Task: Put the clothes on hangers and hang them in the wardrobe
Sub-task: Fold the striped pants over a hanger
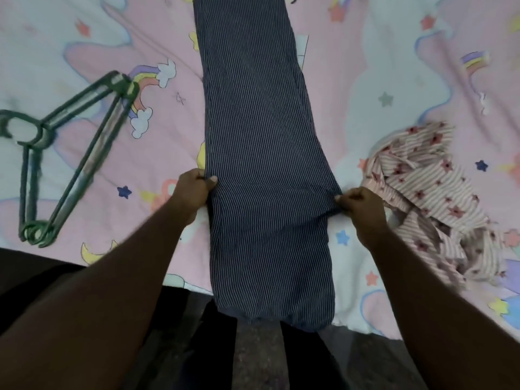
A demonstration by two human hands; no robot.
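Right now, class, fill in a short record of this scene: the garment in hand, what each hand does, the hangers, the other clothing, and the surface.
garment: dark pinstriped trousers, laid lengthwise on the bed, near end hanging over the edge
left hand: pinches the trousers' left edge
right hand: pinches the right edge
hangers: green hangers, stacked, left of the trousers, untouched
other clothing: pink striped star-print garment, crumpled at right
surface: pink rainbow-print bedsheet
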